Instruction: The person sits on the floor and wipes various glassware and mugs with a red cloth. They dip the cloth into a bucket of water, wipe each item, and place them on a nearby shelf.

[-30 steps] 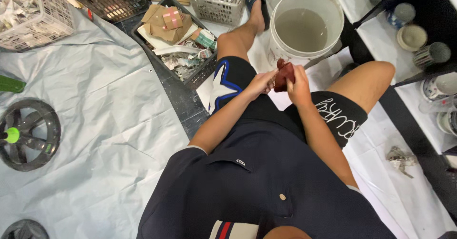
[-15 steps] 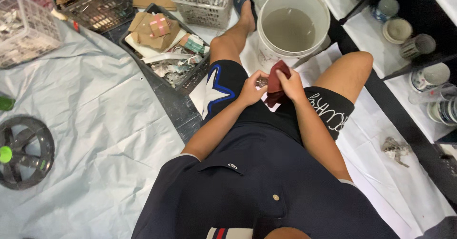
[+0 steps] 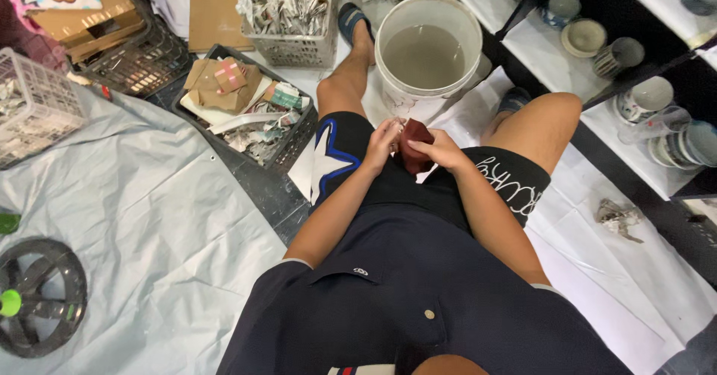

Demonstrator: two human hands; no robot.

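Seated person, head view. The left hand (image 3: 383,137) and right hand (image 3: 441,149) meet over the lap, both closed around a dark red pad (image 3: 413,145) held between them. At 12 o'clock from the pad, just beyond the knees, stands a white bucket (image 3: 394,91) of murky water. At 10 o'clock lies a black crate (image 3: 293,145) of paper scraps; at 9 o'clock a grey sheet (image 3: 134,218) covers the floor. Shelves (image 3: 597,121) with ceramic cups run at 2 o'clock.
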